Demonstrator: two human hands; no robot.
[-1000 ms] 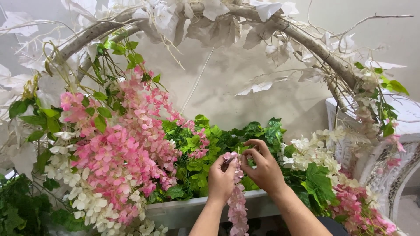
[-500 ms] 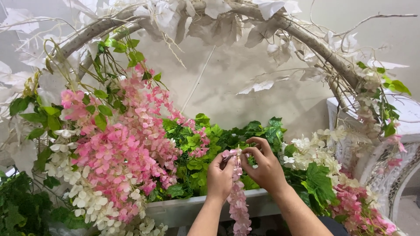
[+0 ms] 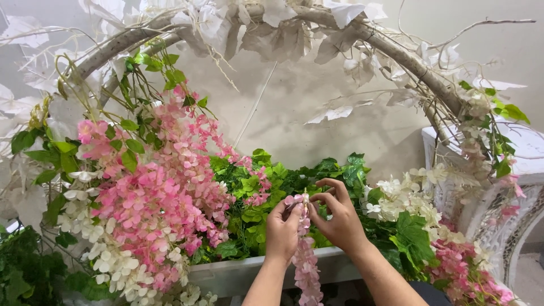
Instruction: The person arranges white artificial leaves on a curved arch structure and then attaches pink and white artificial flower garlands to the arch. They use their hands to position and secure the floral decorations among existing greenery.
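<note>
A hanging strand of pink artificial flowers (image 3: 306, 266) dangles in front of a white trough planter (image 3: 238, 275). My left hand (image 3: 281, 229) grips the strand's top end, and my right hand (image 3: 340, 218) pinches the same top end from the right, fingers curled. Both hands sit against a bed of green artificial leaves (image 3: 266, 187) in the planter. A large cluster of pink and white blossoms (image 3: 147, 204) hangs to the left of my hands.
A white branch arch (image 3: 362, 34) with pale paper leaves curves overhead. White flowers (image 3: 405, 195) and more pink blossoms (image 3: 459, 266) fill the right side, beside an ornate white stand (image 3: 510, 226). A plain pale wall lies behind.
Both hands stay on the strand's top end. The right hand's fingers have shifted slightly at the tip; the strand hangs as before.
</note>
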